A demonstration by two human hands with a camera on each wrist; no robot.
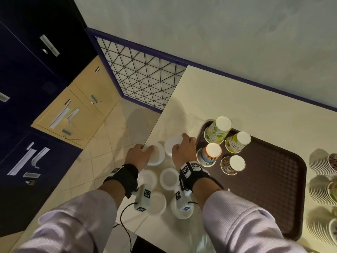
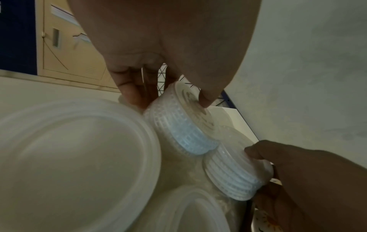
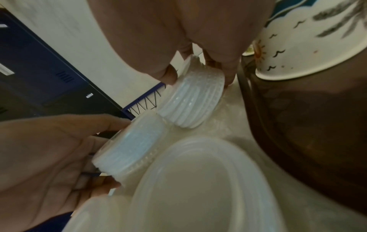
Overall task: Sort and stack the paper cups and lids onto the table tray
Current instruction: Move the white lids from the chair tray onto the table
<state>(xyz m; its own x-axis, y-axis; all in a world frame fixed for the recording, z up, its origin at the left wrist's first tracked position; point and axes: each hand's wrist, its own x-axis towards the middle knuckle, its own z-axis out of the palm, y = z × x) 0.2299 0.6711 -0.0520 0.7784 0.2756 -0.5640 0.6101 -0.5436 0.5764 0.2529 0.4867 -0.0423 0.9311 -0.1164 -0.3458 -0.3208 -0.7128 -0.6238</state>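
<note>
nearest to us, four white lid stacks [image 1: 169, 178] lie flat on the pale surface [image 1: 246, 106], partly under our wrists. just beyond them our left hand [image 1: 139, 155] grips the left lid stack [image 1: 156, 154] at the surface's edge, fingers [image 2: 131, 94] and thumb curled round its ribbed side. beside it our right hand [image 1: 184, 150] holds the right lid stack [image 1: 172, 144] the same way, thumb on one side and fingers [image 3: 228, 75] on the other; the two stacks touch. to the right the brown tray [image 1: 273, 179] carries four upside-down paper cups [image 1: 218, 129], grouped at its far left corner. at the right edge, nested cup stacks [image 1: 322, 164] lie on their sides off the tray.
</note>
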